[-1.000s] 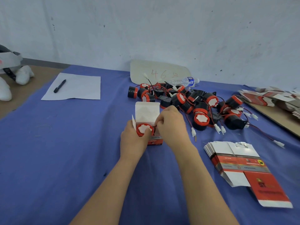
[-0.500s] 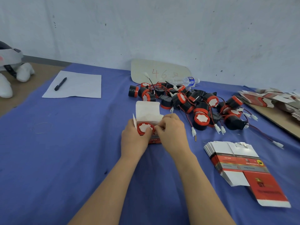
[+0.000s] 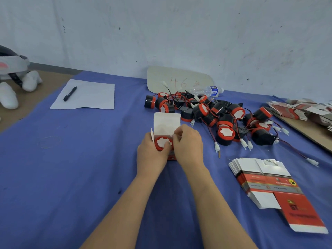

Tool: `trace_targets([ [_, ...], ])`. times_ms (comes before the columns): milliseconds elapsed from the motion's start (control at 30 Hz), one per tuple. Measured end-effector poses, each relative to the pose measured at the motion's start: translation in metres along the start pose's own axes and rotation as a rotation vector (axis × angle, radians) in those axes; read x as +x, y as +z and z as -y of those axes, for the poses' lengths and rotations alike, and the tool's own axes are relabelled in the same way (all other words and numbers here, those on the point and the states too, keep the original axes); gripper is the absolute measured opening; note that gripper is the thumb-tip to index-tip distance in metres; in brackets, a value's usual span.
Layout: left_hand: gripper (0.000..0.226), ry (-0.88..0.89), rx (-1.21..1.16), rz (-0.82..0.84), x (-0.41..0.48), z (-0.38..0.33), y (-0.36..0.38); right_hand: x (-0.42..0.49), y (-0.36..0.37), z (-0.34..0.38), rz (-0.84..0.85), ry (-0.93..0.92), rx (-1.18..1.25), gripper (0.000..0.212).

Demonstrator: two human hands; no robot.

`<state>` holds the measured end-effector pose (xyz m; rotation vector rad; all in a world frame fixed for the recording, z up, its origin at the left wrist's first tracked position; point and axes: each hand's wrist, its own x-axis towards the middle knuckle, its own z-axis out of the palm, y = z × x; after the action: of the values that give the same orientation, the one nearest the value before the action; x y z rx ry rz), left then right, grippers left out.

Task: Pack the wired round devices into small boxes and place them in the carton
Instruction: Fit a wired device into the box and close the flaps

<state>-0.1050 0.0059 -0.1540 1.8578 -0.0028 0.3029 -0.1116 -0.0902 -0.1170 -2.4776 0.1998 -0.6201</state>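
Trouble from here would most likely begin with the lead, we judge. The round device (image 3: 162,142) sits in the mouth of the small box (image 3: 167,123), its red-rimmed white face showing. The box is held low over the counter (image 3: 71,168) with its top flap upright and unfolded. Our left grip (image 3: 152,155) is wrapped round the box's left side, thumb lying on the device's face. Our right grip (image 3: 188,146) is curled at the box's right edge and pinches something there. Whether that is a side flap or the device's wire we cannot tell, since the fingers hide it.

If any wire or its white plug sits proud of the opening, folding the flaps would trap it, and we would get a bulging lid or a creased, torn tab. The device also looks level with the rim rather than sunk below it. Closing over it could leave the top flap springing back up. Thin card crushes easily, so squeezing harder with the left grip to steady things could buckle the walls.

The pile of loose devices (image 3: 224,115) lies just behind and to the right, wires tangled and trailing toward us. A careless sweep of the right forearm could snag one or fan out the stack of flat boxes (image 3: 265,178). The carton is not in view.
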Motion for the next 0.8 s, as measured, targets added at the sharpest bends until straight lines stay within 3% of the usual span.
trace_targets([
  [400, 0.027, -0.001, -0.02, -0.002, -0.001, -0.001, -0.001, -0.008, -0.017, -0.012, 0.196, -0.155, -0.336, 0.03],
  [800, 0.028, 0.006, -0.017, 0.004, -0.002, 0.0, 0.0, -0.012, -0.042, -0.009, 0.202, -0.085, -0.122, 0.023],
])
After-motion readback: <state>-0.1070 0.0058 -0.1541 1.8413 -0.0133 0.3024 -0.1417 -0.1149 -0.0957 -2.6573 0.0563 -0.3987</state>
